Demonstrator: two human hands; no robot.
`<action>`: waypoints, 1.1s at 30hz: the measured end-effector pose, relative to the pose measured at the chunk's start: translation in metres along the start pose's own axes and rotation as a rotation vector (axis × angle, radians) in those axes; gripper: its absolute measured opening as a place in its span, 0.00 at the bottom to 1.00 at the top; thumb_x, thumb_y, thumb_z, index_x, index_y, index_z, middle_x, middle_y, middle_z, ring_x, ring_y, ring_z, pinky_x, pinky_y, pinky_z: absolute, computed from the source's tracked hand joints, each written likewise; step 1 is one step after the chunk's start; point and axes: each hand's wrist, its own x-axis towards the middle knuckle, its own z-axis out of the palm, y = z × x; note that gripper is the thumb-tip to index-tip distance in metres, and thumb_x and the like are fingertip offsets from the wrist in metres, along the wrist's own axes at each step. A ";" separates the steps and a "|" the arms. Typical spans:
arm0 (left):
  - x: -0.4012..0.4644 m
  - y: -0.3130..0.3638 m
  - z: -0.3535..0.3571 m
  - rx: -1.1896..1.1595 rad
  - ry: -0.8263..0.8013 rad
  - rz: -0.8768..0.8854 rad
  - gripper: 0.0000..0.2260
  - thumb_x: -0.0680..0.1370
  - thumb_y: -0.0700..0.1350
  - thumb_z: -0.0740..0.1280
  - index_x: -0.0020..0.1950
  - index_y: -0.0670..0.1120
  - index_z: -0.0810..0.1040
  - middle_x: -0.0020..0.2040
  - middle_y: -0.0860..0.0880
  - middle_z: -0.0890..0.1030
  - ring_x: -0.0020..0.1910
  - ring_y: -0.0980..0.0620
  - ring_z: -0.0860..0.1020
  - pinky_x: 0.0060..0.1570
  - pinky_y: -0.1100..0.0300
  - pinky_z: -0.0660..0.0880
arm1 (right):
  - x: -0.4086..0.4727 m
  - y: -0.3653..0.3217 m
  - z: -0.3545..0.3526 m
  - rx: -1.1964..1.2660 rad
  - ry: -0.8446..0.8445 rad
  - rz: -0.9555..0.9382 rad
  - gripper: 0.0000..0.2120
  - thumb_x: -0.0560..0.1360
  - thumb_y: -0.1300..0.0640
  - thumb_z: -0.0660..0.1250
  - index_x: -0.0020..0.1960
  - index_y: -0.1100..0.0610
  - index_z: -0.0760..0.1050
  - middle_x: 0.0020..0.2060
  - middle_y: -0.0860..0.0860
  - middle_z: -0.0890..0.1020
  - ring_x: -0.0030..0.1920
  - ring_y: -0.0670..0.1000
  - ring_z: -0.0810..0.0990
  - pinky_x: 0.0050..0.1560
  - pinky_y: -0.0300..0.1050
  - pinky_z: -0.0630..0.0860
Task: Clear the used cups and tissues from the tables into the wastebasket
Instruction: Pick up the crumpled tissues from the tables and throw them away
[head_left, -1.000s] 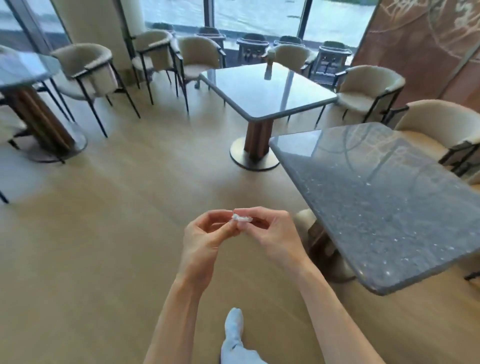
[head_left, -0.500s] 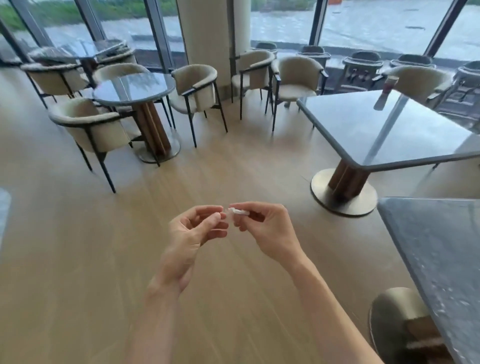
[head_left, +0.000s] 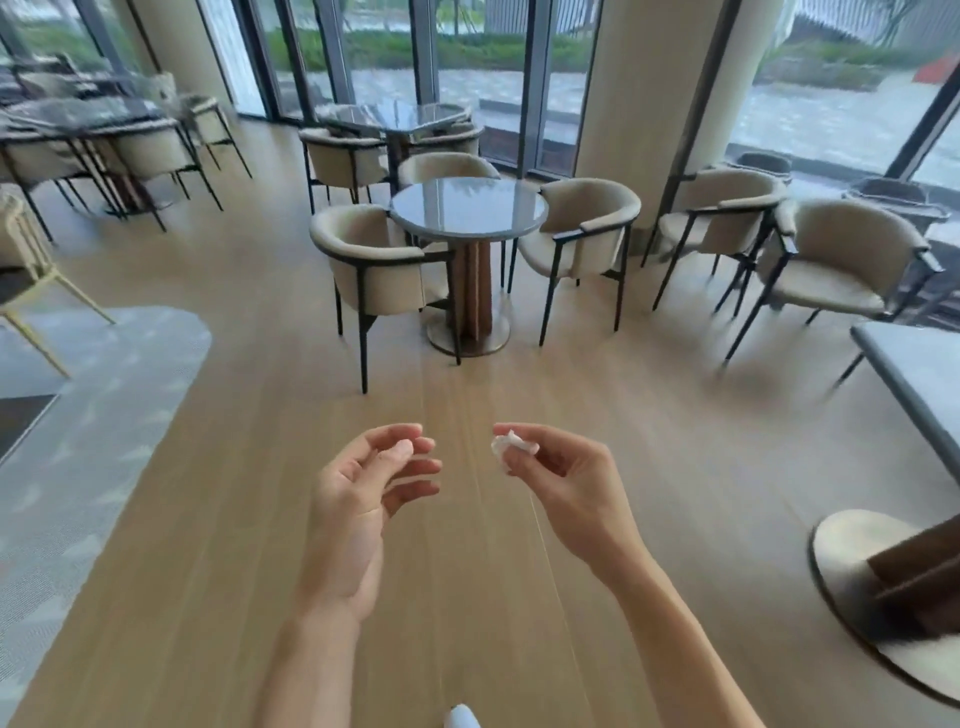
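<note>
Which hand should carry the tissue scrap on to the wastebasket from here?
Right. The right hand already pinches the crumpled tissue scrap at its fingertips, while the left hand hangs apart from it, fingers loosely curled and holding nothing. No wastebasket shows in this view.

Wood floor (head_left: 234, 519), round table (head_left: 467, 208), beige chairs (head_left: 379, 260), windows (head_left: 467, 52)

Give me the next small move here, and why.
Probably keep the pinch and look around for the wastebasket. The right hand pinches a small crumpled tissue; the left hand holds nothing, fingers loosely curled. No wastebasket shows in view, and the round table ahead shows nothing on its top.
</note>
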 end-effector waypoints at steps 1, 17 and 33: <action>0.027 0.005 -0.003 -0.017 0.014 0.010 0.07 0.81 0.34 0.64 0.52 0.39 0.81 0.44 0.43 0.84 0.42 0.46 0.83 0.41 0.58 0.81 | 0.029 -0.001 0.010 0.000 0.000 -0.003 0.08 0.78 0.60 0.73 0.49 0.47 0.87 0.41 0.54 0.87 0.40 0.48 0.83 0.49 0.52 0.81; 0.368 0.063 -0.049 0.008 0.306 0.143 0.08 0.81 0.34 0.63 0.52 0.39 0.82 0.44 0.44 0.83 0.42 0.46 0.82 0.42 0.54 0.80 | 0.404 -0.002 0.169 0.064 -0.182 0.024 0.07 0.78 0.61 0.72 0.53 0.52 0.86 0.41 0.52 0.88 0.43 0.45 0.86 0.49 0.39 0.79; 0.689 0.137 -0.164 -0.111 0.719 0.289 0.07 0.80 0.33 0.64 0.52 0.39 0.81 0.44 0.42 0.82 0.42 0.45 0.82 0.43 0.52 0.80 | 0.754 -0.020 0.412 0.140 -0.605 0.009 0.06 0.77 0.59 0.73 0.52 0.52 0.86 0.42 0.48 0.88 0.42 0.43 0.86 0.50 0.34 0.78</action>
